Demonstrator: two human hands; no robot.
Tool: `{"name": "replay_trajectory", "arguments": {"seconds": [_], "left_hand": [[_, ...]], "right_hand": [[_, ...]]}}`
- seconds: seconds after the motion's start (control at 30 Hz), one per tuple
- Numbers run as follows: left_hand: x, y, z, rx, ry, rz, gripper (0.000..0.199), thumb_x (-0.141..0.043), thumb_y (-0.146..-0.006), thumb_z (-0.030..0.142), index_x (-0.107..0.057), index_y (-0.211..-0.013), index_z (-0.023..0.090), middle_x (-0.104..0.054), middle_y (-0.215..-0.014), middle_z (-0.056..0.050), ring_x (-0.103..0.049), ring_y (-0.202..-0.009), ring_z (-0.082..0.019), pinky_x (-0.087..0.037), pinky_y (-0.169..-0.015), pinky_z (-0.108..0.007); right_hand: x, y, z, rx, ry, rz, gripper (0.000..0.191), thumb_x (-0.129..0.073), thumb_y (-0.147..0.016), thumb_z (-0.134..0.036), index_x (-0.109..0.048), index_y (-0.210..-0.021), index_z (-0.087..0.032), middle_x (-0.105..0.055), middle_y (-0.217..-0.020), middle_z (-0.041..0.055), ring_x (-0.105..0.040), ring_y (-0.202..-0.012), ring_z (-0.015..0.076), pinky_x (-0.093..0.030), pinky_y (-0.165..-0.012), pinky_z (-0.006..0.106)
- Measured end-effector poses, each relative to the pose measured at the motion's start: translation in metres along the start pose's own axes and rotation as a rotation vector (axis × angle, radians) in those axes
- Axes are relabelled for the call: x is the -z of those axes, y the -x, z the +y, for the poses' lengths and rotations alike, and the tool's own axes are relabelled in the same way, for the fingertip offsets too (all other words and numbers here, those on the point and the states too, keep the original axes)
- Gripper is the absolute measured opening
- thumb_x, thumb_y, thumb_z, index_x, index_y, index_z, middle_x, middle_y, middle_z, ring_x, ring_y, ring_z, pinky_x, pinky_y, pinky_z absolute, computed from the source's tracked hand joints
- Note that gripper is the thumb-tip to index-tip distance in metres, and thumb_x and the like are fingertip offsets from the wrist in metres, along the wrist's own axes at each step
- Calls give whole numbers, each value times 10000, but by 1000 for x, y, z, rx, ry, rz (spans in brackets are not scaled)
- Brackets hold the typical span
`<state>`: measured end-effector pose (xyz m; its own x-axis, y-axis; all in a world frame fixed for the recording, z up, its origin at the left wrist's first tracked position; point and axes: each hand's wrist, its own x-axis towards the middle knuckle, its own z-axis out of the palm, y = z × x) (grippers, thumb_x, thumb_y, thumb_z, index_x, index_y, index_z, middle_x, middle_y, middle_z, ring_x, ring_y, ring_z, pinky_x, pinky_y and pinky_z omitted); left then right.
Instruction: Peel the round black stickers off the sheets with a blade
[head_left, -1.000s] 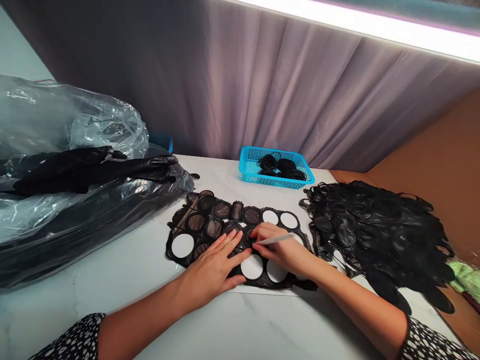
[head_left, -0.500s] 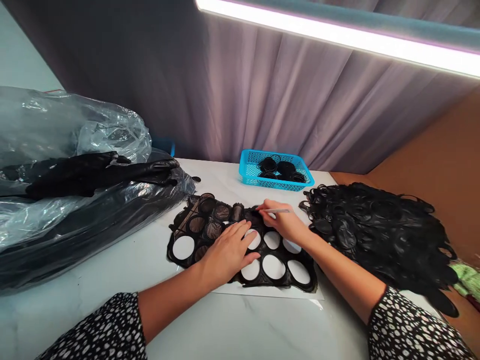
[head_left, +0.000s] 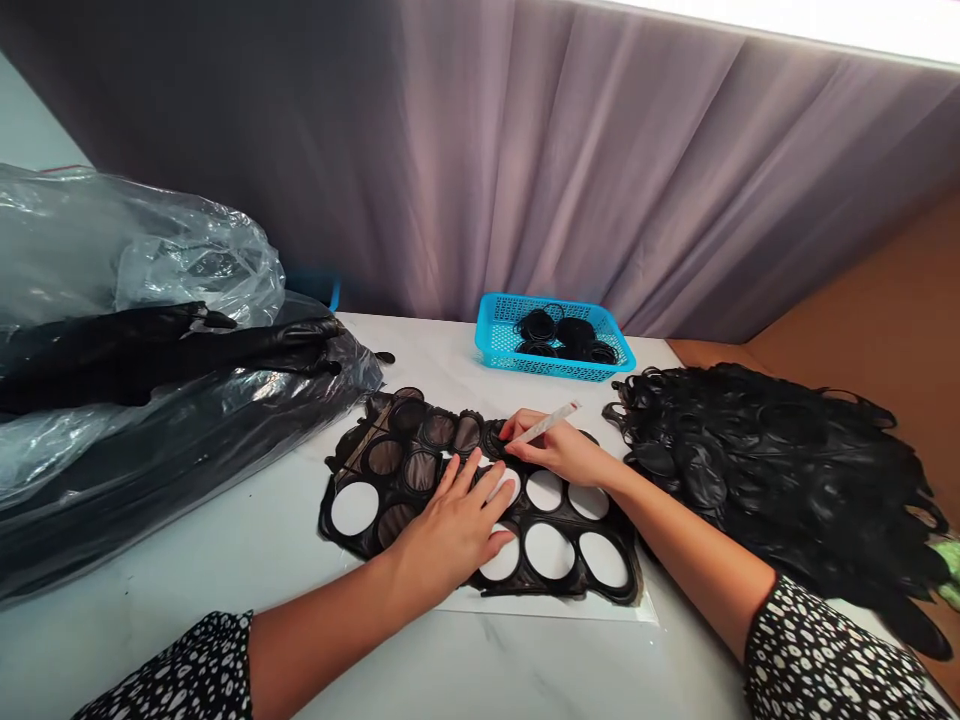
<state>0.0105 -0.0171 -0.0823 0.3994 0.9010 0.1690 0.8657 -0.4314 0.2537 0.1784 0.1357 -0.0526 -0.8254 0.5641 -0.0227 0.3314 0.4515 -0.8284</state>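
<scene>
From where I'm standing, the person's left hand point(head_left: 450, 532) lies flat on a black perforated sheet point(head_left: 568, 530), fingers spread and gripping nothing, pressing down among its round openings. The right hand point(head_left: 556, 450) sits at the sheet's far edge, fingers curled closed around a slim white marker point(head_left: 547, 422) (it could be some other pen-like tool, I can't quite tell), with the fingertips point(head_left: 511, 427) resting on or just by a dark ring in the sheet. The sheet lies on a white board point(head_left: 556, 607) on a marble-topped table point(head_left: 225, 535); some openings show white, others are covered by a brownish mesh. Straight ahead, a bright blue plastic basket point(head_left: 555, 368) holds a small pile of black rings point(head_left: 555, 332), some looped over one another. To the right sits a loose heap of black cut-out material point(head_left: 776, 470), tangled and full of round shapes. On the left, a big clear plastic bag point(head_left: 187, 270) slumps against a dark, glossy bundle point(head_left: 157, 460), with a long black glove-like piece point(head_left: 172, 352) lying across it. Behind everything hangs a pale mauve curtain point(head_left: 600, 170).
</scene>
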Motion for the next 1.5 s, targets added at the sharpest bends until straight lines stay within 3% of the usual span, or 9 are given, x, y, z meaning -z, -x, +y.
{"name": "replay_trajectory", "arguments": {"seconds": [0.13,0.3,0.47,0.6,0.83,0.97,1.03,1.27,1.5], "left_hand": [[-1,0,0,-3,6,-3,467,-604,-922,337,-475,-1343,180,-470,-1442,-103,-318,-1396,-383,-309,-1108,-581],[5,-1,1,-2,21,-42,440,-629,-905,304,-517,-1321,213,-463,-1439,-100,-315,-1394,-396,-299,-1107,-600],[9,0,0,-34,49,-20,374,-611,-919,257,-554,-1288,234,-430,-1451,-114,-265,-1415,-398,-296,-1092,-623],[11,2,0,-63,35,-1,397,-630,-902,241,-554,-1289,284,-459,-1409,-104,-304,-1394,-404,-308,-1061,-656],[20,-1,7,-15,-14,174,225,-636,-874,327,-623,-998,140,-604,-1158,-136,-546,-1172,-310,-383,-1072,-514],[13,-10,0,27,-42,218,453,-673,-856,331,-563,-1223,89,-539,-1307,-194,-508,-1244,-327,-431,-1046,-467],[8,-11,-3,57,-60,183,562,-689,-851,369,-522,-1307,87,-520,-1351,-204,-491,-1278,-330,-409,-1070,-476],[10,0,-3,158,-147,95,508,-549,-933,488,-557,-1333,175,-517,-1403,-159,-453,-1326,-315,-276,-1136,-550],[9,1,-1,158,-177,51,543,-526,-938,503,-548,-1350,150,-491,-1425,-176,-437,-1342,-317,-243,-1149,-546]], "right_hand": [[-5,3,-2,85,111,-3,153,-537,-927,-267,-561,-804,-179,-596,-955,65,-558,-828,171,-462,-720,287],[-23,7,-3,213,484,61,125,-464,-929,-156,-547,-839,-180,-620,-916,106,-547,-864,226,-451,-787,346],[0,9,6,-70,337,475,154,-450,-942,-253,-510,-809,-203,-664,-838,56,-560,-697,182,-422,-665,285],[24,20,13,-97,261,464,250,-489,-910,-351,-449,-702,-218,-690,-839,49,-554,-683,182,-401,-634,280],[24,29,14,-78,226,611,240,-490,-918,-379,-552,-758,-210,-698,-861,55,-605,-746,205,-442,-692,308],[26,22,3,12,366,759,186,-492,-934,-333,-592,-843,-206,-698,-921,69,-623,-816,219,-448,-742,323],[22,17,-4,78,361,681,161,-504,-937,-310,-596,-854,-207,-700,-958,65,-630,-846,211,-451,-763,319],[-8,3,-9,115,0,100,194,-525,-941,-315,-577,-807,-184,-699,-973,59,-619,-816,165,-475,-726,285],[-8,-3,-9,38,-54,-54,205,-565,-921,-362,-599,-850,-173,-661,-929,56,-580,-800,165,-468,-678,281]]}}
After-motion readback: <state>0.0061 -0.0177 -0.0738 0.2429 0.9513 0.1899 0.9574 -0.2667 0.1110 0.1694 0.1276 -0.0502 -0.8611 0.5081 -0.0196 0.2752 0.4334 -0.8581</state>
